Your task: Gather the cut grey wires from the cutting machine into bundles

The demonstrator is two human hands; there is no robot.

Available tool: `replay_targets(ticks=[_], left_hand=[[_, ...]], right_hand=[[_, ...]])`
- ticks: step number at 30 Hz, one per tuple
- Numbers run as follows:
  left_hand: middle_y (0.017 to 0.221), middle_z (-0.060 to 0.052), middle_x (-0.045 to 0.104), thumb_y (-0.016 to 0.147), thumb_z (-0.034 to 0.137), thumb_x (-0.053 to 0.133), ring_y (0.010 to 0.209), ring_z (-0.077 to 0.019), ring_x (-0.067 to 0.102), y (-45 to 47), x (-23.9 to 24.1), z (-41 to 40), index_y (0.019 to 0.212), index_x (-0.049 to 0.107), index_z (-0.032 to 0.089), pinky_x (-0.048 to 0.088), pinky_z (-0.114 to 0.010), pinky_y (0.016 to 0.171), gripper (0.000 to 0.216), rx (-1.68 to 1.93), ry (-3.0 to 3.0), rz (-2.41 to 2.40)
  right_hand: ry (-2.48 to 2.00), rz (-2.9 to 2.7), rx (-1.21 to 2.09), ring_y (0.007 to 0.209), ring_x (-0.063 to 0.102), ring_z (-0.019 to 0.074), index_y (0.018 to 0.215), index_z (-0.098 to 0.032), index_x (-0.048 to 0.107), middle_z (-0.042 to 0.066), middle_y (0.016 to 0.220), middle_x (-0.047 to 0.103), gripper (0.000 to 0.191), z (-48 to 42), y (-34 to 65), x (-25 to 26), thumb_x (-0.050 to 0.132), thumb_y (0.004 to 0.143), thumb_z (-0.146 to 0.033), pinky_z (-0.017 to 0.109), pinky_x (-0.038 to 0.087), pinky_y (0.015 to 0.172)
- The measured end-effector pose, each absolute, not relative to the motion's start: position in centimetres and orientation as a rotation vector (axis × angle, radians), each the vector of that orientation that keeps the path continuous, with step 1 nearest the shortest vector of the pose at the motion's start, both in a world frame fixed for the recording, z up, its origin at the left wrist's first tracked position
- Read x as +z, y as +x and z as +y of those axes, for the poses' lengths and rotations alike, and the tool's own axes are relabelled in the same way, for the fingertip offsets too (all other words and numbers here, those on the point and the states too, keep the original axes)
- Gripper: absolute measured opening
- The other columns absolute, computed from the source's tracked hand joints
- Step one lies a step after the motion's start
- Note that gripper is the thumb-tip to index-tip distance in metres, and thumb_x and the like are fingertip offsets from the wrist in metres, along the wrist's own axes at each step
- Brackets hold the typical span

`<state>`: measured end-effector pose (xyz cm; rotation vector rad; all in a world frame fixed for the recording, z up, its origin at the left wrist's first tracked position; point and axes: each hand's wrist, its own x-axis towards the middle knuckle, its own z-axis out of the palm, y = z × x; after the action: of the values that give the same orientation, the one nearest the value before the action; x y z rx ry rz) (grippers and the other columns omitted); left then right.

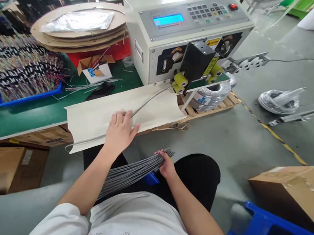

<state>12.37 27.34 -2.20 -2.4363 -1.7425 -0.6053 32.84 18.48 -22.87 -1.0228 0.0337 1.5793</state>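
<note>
Presently gathering cut lengths, it seems: left hand (120, 131) flat on the cream paper chute (85, 121), grip released, touching the thin grey wire (148, 99) from the white cutting machine (189, 20). Right hand (166, 166) clenched round the bundle of grey wires (127, 174), over the lap. To lift that strand: a fine pinch. In the blue plastic tray (27, 99) on the green counter (24, 115), possibly striped wires.

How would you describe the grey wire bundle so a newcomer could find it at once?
Start at the white machine and its cream tray. Below the tray, over the lap, the right hand grips the bundle. It is many grey wires together, unlike the single wire at the left hand.
</note>
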Motion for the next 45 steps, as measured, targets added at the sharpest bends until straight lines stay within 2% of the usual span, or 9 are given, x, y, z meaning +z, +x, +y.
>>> replay_targets(ticks=[3,6,9,13,19,23,36,41,45], left_hand=[[0.125,-0.018,0.057,0.099,0.052,0.038,0.115,-0.0310,0.051,11.7,-2.0,26.8,0.143,0.043,0.014,0.046,-0.043,0.093,0.059,-0.490,-2.492,-1.763],[0.106,-0.012,0.064,0.100,0.052,0.036,0.103,-0.0266,0.058,10.0,-2.1,25.7,0.125,0.058,0.017,0.045,-0.036,0.083,0.048,-0.392,-2.546,-1.683],[0.084,-0.006,0.065,0.099,0.045,0.043,0.084,-0.0208,0.060,7.8,-2.7,23.2,0.103,0.066,0.023,0.039,-0.032,0.068,0.033,-0.343,-2.571,-1.513],[0.071,-0.002,0.063,0.097,0.038,0.050,0.072,-0.0166,0.058,6.3,-4.9,18.3,0.098,0.067,0.027,0.032,-0.031,0.059,0.021,-0.239,-2.656,-1.406],[0.075,-0.005,0.069,0.101,0.034,0.041,0.075,-0.0171,0.062,7.3,-9.7,12.7,0.097,0.069,0.022,0.038,-0.030,0.062,0.031,-0.006,-2.751,-1.595],[0.066,-0.001,0.067,0.102,0.039,0.039,0.062,-0.0148,0.061,7.5,-11.3,11.7,0.089,0.069,0.022,0.033,-0.029,0.056,0.037,0.026,-2.738,-1.733],[0.075,-0.002,0.071,0.102,0.040,0.042,0.069,-0.0147,0.064,8.4,-12.7,12.1,0.099,0.070,0.024,0.037,-0.028,0.061,0.032,-0.133,-2.726,-1.770],[0.074,-0.001,0.071,0.102,0.037,0.043,0.071,-0.0149,0.064,8.2,-12.3,12.0,0.097,0.070,0.024,0.039,-0.028,0.062,0.030,-0.151,-2.784,-1.727],[0.084,-0.002,0.074,0.101,0.035,0.045,0.076,-0.0153,0.066,8.1,-12.5,12.0,0.102,0.069,0.023,0.041,-0.028,0.067,0.027,-0.234,-2.751,-1.709]], right_hand=[[-1.057,0.056,1.562,0.080,0.072,0.0170,0.080,-0.023,0.065,-0.005,0.076,0.070,0.023,18.7,32.6,-22.9,0.083,0.067,-0.028,0.033,0.058,0.084],[-1.052,0.089,1.557,0.079,0.071,0.0179,0.079,-0.023,0.066,-0.004,0.075,0.070,0.023,18.6,32.6,-22.7,0.084,0.066,-0.026,0.034,0.058,0.082],[-1.020,0.069,1.562,0.080,0.071,0.0180,0.080,-0.022,0.065,-0.003,0.076,0.070,0.023,18.5,32.6,-22.5,0.084,0.067,-0.025,0.034,0.057,0.083],[-0.960,0.039,1.575,0.081,0.070,0.0177,0.081,-0.022,0.065,-0.003,0.077,0.070,0.019,18.5,32.7,-22.1,0.080,0.069,-0.023,0.033,0.056,0.084],[-0.943,0.104,1.619,0.081,0.070,0.0174,0.083,-0.020,0.065,0.000,0.080,0.073,0.017,18.7,32.6,-22.1,0.077,0.071,-0.019,0.032,0.056,0.082],[-0.927,0.058,1.629,0.085,0.071,0.0179,0.087,-0.021,0.066,0.000,0.084,0.074,0.020,18.5,32.7,-22.0,0.079,0.071,-0.022,0.032,0.057,0.084],[-0.932,0.047,1.595,0.081,0.072,0.0181,0.090,-0.020,0.068,0.000,0.081,0.074,0.023,18.1,32.7,-22.7,0.080,0.071,-0.023,0.033,0.060,0.080],[-1.031,0.072,1.582,0.082,0.073,0.0182,0.099,-0.019,0.070,0.004,0.093,0.077,0.030,18.2,32.6,-22.7,0.079,0.071,-0.023,0.031,0.061,0.076],[-1.025,0.077,1.545,0.078,0.073,0.0184,0.093,-0.018,0.070,0.001,0.079,0.075,0.025,18.3,32.3,-22.7,0.080,0.070,-0.022,0.031,0.061,0.076]])
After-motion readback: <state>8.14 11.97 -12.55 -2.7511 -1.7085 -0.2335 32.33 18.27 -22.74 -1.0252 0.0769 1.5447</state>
